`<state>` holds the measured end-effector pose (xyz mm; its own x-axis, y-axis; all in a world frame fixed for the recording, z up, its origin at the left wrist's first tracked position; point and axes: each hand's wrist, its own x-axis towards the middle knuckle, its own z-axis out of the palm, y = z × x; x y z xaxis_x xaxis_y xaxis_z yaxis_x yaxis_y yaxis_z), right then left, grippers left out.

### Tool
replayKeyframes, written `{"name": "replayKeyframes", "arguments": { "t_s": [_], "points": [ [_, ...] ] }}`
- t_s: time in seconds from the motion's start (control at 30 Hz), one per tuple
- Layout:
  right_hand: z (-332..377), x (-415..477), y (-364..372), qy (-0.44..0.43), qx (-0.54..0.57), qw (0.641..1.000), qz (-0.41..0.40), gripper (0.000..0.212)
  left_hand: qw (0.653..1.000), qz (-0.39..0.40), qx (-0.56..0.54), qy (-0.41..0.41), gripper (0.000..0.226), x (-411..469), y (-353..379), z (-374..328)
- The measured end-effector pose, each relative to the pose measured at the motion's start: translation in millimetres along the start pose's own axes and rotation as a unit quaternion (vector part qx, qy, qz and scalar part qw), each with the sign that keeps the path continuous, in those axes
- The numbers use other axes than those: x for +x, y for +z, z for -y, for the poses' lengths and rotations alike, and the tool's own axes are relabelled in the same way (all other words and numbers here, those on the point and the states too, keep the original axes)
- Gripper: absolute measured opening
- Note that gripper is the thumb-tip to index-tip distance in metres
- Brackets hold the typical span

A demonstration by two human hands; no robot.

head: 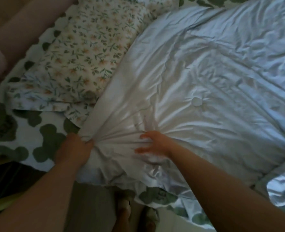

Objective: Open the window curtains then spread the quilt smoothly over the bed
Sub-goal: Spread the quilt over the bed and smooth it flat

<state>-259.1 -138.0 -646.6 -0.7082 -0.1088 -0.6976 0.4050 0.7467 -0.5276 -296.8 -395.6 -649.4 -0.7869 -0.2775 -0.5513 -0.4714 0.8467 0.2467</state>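
A pale white satin quilt (205, 84) lies wrinkled across most of the bed, reaching from the near edge to the far right. My left hand (74, 148) is closed on a bunched corner of the quilt at the bed's near edge, and folds fan out from that grip. My right hand (152, 144) rests on the quilt just to the right, fingers spread and pressing into the fabric. No window curtains appear in this view.
A floral pillow (81, 52) lies at the upper left beside the quilt. Under both is a white sheet with green blotches (21, 131). A pinkish headboard (12, 22) runs along the far left. My feet (126, 213) stand on the floor below the bed edge.
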Motion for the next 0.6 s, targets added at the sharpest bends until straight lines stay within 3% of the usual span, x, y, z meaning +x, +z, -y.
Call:
{"name": "replayKeyframes", "arguments": {
  "t_s": [0.07,0.1,0.17,0.27,0.37,0.43,0.5,0.6],
  "points": [
    [-8.3,-8.8,13.8,-0.007,-0.079,0.997,0.007,0.086,0.994,-0.041,0.094,-0.023,0.068,-14.6,2.6,13.6],
    [-13.8,-12.0,19.6,-0.006,-0.098,0.995,0.01,0.093,0.988,-0.074,0.136,0.004,0.066,-24.3,5.4,14.8],
    [-23.8,-17.3,28.1,0.001,-0.108,0.994,0.018,0.107,0.968,-0.131,0.155,0.149,0.065,-34.4,19.8,17.2],
    [-35.2,-28.7,38.0,0.016,-0.161,0.986,0.029,0.122,0.92,-0.046,0.174,0.347,0.089,-48.4,47.9,14.0],
    [-48.3,-43.2,49.5,0.031,-0.244,0.969,0.03,0.132,0.865,0.048,0.28,0.413,0.091,-59.5,61.9,10.7],
    [-58.3,-52.2,55.9,0.043,-0.297,0.954,-0.007,0.126,0.851,0.016,0.302,0.43,0.07,-60.8,64.5,9.8],
    [-65.9,-59.8,60.1,0.061,-0.324,0.941,-0.074,0.106,0.842,-0.024,0.31,0.441,0.052,-60.7,59.6,5.1],
    [-67.5,-70.2,69.6,0.113,-0.317,0.929,-0.151,0.071,0.841,-0.004,0.323,0.434,0.033,-56.0,53.7,3.8]
  ]
}}
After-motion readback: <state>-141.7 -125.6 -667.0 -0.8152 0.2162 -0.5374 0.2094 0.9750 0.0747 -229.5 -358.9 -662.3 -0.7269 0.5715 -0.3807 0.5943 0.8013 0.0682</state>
